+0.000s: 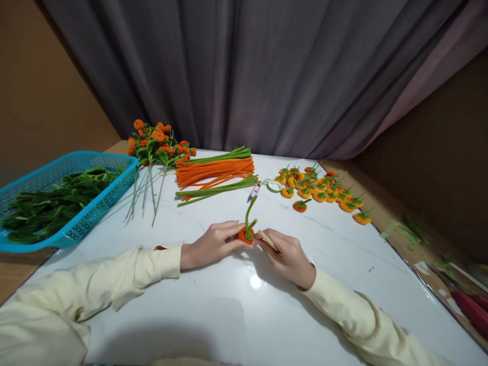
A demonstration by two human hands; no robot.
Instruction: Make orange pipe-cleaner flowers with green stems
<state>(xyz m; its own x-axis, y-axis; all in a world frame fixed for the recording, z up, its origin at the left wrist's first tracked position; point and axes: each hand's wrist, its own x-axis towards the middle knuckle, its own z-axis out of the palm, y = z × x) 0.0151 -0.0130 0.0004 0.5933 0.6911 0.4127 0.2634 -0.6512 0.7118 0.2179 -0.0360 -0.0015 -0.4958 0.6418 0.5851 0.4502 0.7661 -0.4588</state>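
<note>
My left hand (211, 244) rests on the white table (244, 315) with its fingers closed on a small orange pipe-cleaner ball (246, 236) that has a green stem (249, 213) standing up from it. My right hand (285, 254) is closed round a thin wooden stick (267, 240), whose tip touches the ball from the right. Both arms wear cream sleeves.
A blue basket (95, 203) of green leaves sits at the left edge. Behind it lie finished orange flowers on stems (156, 145), a bundle of orange and green pipe cleaners (215, 173), small snips (254, 190), a tape roll (273, 186) and several orange balls (320, 190).
</note>
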